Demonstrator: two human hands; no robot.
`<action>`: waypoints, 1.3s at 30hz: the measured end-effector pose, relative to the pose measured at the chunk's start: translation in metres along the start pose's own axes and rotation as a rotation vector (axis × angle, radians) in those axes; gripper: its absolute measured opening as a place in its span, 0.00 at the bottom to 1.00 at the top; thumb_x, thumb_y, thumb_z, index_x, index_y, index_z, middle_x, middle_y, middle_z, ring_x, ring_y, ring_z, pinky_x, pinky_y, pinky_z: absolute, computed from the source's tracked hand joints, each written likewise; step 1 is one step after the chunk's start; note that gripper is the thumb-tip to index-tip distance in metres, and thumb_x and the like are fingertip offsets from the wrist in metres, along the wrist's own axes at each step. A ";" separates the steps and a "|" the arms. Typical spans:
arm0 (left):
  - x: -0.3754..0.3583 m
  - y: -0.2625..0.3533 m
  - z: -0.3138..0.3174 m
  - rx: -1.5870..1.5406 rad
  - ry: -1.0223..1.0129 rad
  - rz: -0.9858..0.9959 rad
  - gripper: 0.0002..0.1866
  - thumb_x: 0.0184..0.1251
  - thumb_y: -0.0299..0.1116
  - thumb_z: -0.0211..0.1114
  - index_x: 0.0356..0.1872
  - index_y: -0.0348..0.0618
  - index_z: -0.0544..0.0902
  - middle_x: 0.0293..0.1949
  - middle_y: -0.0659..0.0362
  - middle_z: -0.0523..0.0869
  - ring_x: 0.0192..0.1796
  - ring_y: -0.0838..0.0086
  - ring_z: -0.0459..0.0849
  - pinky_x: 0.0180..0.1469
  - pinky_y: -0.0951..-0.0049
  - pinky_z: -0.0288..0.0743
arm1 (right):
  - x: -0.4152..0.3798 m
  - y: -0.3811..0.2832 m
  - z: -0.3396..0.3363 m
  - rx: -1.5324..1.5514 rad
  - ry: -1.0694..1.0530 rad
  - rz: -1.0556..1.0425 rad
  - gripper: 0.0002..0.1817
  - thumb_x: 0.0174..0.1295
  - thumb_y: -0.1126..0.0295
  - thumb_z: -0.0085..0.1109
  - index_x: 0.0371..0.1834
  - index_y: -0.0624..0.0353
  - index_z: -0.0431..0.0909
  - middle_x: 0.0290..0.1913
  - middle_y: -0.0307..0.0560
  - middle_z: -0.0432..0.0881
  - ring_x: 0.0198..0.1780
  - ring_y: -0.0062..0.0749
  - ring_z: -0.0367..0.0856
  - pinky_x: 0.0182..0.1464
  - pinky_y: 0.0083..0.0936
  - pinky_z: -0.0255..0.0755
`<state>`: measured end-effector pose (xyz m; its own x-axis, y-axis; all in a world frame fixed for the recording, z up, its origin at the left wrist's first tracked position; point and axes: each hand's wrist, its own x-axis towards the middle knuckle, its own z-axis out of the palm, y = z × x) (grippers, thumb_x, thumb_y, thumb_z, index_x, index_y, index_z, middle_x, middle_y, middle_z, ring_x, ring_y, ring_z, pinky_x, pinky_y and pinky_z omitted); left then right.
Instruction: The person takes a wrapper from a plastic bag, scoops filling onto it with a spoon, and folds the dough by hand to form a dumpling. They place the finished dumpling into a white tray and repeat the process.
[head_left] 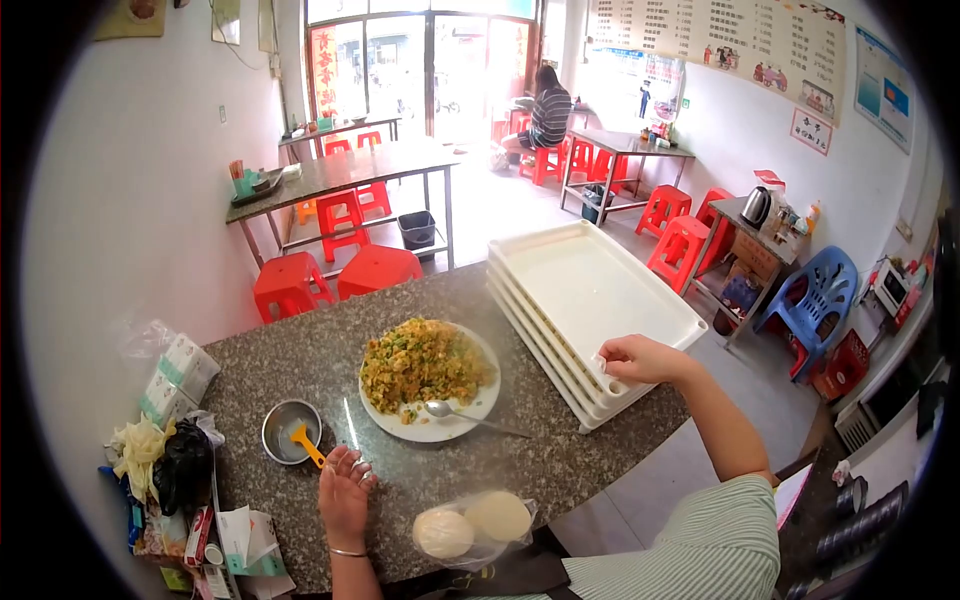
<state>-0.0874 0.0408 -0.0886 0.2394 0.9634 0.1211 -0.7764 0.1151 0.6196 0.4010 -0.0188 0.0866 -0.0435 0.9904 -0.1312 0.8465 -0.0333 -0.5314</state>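
Speckled granite counter [560, 470] carries all items. Largest: a stack of white plastic trays [590, 300] at the right, overhanging the edge, steadied by the right hand [640, 358], fingers curled over the near rim. Centre: round white plate [470, 415] heaped with yellow crumbly filling [420, 362], metal spoon [455, 411] resting ready. Near: bagged dough balls [472, 525]. Left hand [345, 490] lies flat, fingers spread, holding nothing, beside a small steel bowl [280, 425].

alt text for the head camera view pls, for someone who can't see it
At a speckled stone counter, a person's right hand grips the corner of a stack of white trays, while the left hand rests flat by a small metal bowl. Between them sits a plate of fried rice with a spoon.
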 end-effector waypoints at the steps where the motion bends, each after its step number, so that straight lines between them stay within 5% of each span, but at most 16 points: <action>1: 0.000 0.000 0.000 0.003 0.001 -0.003 0.24 0.75 0.46 0.54 0.63 0.40 0.69 0.52 0.54 0.80 0.50 0.66 0.81 0.51 0.63 0.80 | 0.000 0.003 0.001 0.079 0.001 -0.010 0.16 0.63 0.65 0.55 0.51 0.59 0.78 0.39 0.51 0.85 0.40 0.38 0.82 0.46 0.34 0.73; 8: 0.000 0.000 -0.001 0.019 0.013 0.009 0.24 0.75 0.46 0.53 0.63 0.41 0.69 0.52 0.54 0.80 0.50 0.65 0.81 0.52 0.63 0.80 | -0.002 0.013 -0.012 0.319 -0.171 0.013 0.18 0.65 0.65 0.58 0.57 0.55 0.73 0.42 0.45 0.84 0.44 0.24 0.80 0.49 0.27 0.73; 10: 0.001 -0.001 -0.003 0.023 0.025 -0.002 0.23 0.75 0.46 0.53 0.63 0.41 0.69 0.52 0.54 0.80 0.51 0.66 0.81 0.52 0.63 0.80 | -0.004 0.012 -0.013 0.390 -0.188 -0.047 0.17 0.63 0.71 0.62 0.54 0.58 0.73 0.38 0.35 0.81 0.39 0.14 0.73 0.43 0.18 0.68; 14: 0.001 -0.001 -0.002 0.033 0.017 -0.006 0.23 0.76 0.46 0.53 0.63 0.41 0.69 0.52 0.54 0.80 0.51 0.66 0.81 0.51 0.63 0.80 | -0.006 0.027 -0.011 0.479 -0.168 -0.069 0.18 0.60 0.70 0.65 0.53 0.60 0.75 0.43 0.42 0.83 0.47 0.22 0.80 0.53 0.22 0.72; 16: 0.001 -0.001 -0.003 0.034 0.016 0.000 0.23 0.76 0.46 0.53 0.63 0.41 0.68 0.53 0.54 0.80 0.51 0.66 0.81 0.51 0.63 0.80 | -0.015 0.028 -0.009 0.739 -0.087 -0.146 0.18 0.57 0.75 0.67 0.51 0.63 0.77 0.44 0.40 0.83 0.47 0.22 0.79 0.53 0.22 0.72; 23: 0.000 -0.003 -0.002 0.041 0.053 -0.030 0.24 0.75 0.46 0.53 0.63 0.41 0.68 0.52 0.54 0.80 0.50 0.67 0.81 0.51 0.64 0.80 | -0.104 0.033 0.049 0.890 0.122 -0.175 0.14 0.57 0.77 0.68 0.47 0.63 0.81 0.42 0.39 0.85 0.45 0.22 0.81 0.49 0.22 0.75; 25: -0.001 -0.005 0.000 0.024 0.052 -0.038 0.24 0.75 0.46 0.54 0.63 0.41 0.68 0.52 0.55 0.79 0.50 0.67 0.81 0.50 0.65 0.80 | -0.112 0.051 0.078 0.871 0.331 0.189 0.14 0.57 0.77 0.68 0.47 0.64 0.81 0.41 0.40 0.85 0.45 0.23 0.82 0.48 0.22 0.76; 29: -0.002 -0.006 0.018 0.055 0.050 -0.085 0.21 0.74 0.42 0.55 0.60 0.39 0.71 0.51 0.54 0.81 0.49 0.67 0.82 0.50 0.65 0.80 | -0.094 0.096 0.145 0.707 0.729 0.325 0.13 0.57 0.77 0.67 0.46 0.63 0.82 0.45 0.45 0.84 0.43 0.30 0.83 0.47 0.25 0.78; 31: -0.005 -0.004 0.042 0.516 -0.042 -0.148 0.18 0.70 0.39 0.60 0.55 0.40 0.78 0.50 0.55 0.83 0.48 0.67 0.83 0.50 0.65 0.81 | -0.083 0.098 0.166 0.101 0.777 0.169 0.11 0.55 0.77 0.67 0.43 0.61 0.83 0.49 0.50 0.82 0.43 0.37 0.83 0.45 0.30 0.77; 32: -0.008 -0.002 0.055 0.515 -0.035 -0.142 0.18 0.70 0.39 0.60 0.55 0.40 0.78 0.50 0.55 0.83 0.48 0.67 0.83 0.50 0.65 0.81 | -0.080 0.095 0.170 0.101 0.773 0.161 0.11 0.55 0.77 0.67 0.43 0.61 0.83 0.49 0.50 0.82 0.43 0.37 0.83 0.45 0.30 0.77; 34: -0.017 0.002 0.085 1.118 -0.362 -0.045 0.16 0.65 0.37 0.65 0.50 0.41 0.82 0.50 0.53 0.84 0.49 0.64 0.85 0.51 0.65 0.80 | -0.075 0.084 0.171 0.129 0.826 0.117 0.10 0.55 0.75 0.66 0.40 0.60 0.84 0.52 0.53 0.78 0.45 0.43 0.81 0.44 0.33 0.77; 35: -0.024 0.005 0.100 1.121 -0.349 -0.045 0.16 0.65 0.37 0.65 0.50 0.41 0.82 0.50 0.53 0.84 0.49 0.64 0.85 0.51 0.65 0.80 | -0.073 0.081 0.173 0.132 0.816 0.109 0.10 0.55 0.75 0.66 0.40 0.60 0.84 0.52 0.53 0.78 0.45 0.43 0.81 0.44 0.33 0.77; 37: -0.034 0.009 0.125 1.383 -0.632 0.002 0.18 0.61 0.39 0.68 0.49 0.42 0.84 0.52 0.52 0.84 0.51 0.60 0.85 0.53 0.65 0.79 | -0.068 0.076 0.176 -0.221 1.075 0.070 0.08 0.56 0.75 0.65 0.39 0.60 0.84 0.51 0.51 0.79 0.45 0.43 0.80 0.43 0.34 0.76; 39: -0.040 0.002 0.128 1.433 -0.654 -0.014 0.18 0.61 0.39 0.69 0.49 0.42 0.84 0.52 0.52 0.84 0.52 0.58 0.84 0.54 0.64 0.78 | -0.070 0.060 0.179 -0.195 1.088 0.073 0.08 0.56 0.75 0.65 0.39 0.60 0.84 0.49 0.51 0.80 0.44 0.41 0.80 0.42 0.33 0.76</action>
<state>-0.0241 -0.0290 0.0077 0.7364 0.6534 0.1752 0.3132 -0.5588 0.7679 0.3597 -0.1146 -0.0860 0.4187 0.5793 0.6993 0.9011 -0.1695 -0.3991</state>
